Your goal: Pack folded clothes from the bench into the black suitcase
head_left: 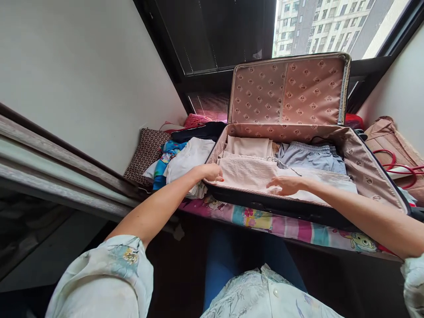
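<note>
Pressing a folded pale pink crinkled garment (247,174) into the open black fabric-lined suitcase (361,163).
Left hand (210,172) and right hand (286,184) flat, unclenched on it; stacked clothes (185,161) beyond left hand unpacked.

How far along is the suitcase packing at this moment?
Done: folded clothes already lie in the open suitcase, including a grey-blue garment. In hand: the left hand and right hand rest flat on a pale pink folded garment on top. Left: a pile of clothes sits outside, beside the case.
</note>
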Demonstrator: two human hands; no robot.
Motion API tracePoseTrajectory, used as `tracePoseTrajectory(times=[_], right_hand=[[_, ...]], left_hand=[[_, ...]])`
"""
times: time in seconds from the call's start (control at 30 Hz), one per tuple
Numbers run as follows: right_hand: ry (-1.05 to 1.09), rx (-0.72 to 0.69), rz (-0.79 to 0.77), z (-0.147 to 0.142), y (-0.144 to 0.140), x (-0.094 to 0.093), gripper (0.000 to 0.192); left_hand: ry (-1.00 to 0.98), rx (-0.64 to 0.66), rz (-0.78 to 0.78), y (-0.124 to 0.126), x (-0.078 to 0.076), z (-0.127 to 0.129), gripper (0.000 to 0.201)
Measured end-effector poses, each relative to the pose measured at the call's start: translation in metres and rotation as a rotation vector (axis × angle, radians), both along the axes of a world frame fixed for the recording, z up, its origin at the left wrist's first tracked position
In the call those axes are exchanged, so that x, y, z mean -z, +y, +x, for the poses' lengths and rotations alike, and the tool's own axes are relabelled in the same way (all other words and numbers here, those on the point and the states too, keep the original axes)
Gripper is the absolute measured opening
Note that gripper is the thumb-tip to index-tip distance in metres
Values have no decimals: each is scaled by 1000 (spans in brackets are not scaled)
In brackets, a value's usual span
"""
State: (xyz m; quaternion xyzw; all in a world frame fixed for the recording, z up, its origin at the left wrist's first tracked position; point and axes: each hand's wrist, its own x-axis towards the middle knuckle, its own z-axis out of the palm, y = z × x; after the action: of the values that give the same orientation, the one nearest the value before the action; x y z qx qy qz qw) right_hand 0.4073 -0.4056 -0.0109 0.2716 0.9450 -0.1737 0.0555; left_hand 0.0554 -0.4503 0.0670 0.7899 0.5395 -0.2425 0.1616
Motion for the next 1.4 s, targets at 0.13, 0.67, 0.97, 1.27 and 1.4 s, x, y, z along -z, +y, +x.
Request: tracePoseTrajectory(times=[0.13,0.67,0.97,1.27,1.4], right_hand=[[19,24,32,-20,0,-7,88],[-184,181,-52,-107,34,76,139],[-188,208,-49,-104,36,77,137],[-160,177,39,-97,32,49,130],[-68,60,130,-81,19,18,110]], left_hand=[[11,-30,149,8,13,23,99],[-6,-141,0,68,128,19,147],[10,-169,-21,66,108,29,142],[-49,15,-132,16,37,-2,55],[14,19,-170,8,32,-15,37]])
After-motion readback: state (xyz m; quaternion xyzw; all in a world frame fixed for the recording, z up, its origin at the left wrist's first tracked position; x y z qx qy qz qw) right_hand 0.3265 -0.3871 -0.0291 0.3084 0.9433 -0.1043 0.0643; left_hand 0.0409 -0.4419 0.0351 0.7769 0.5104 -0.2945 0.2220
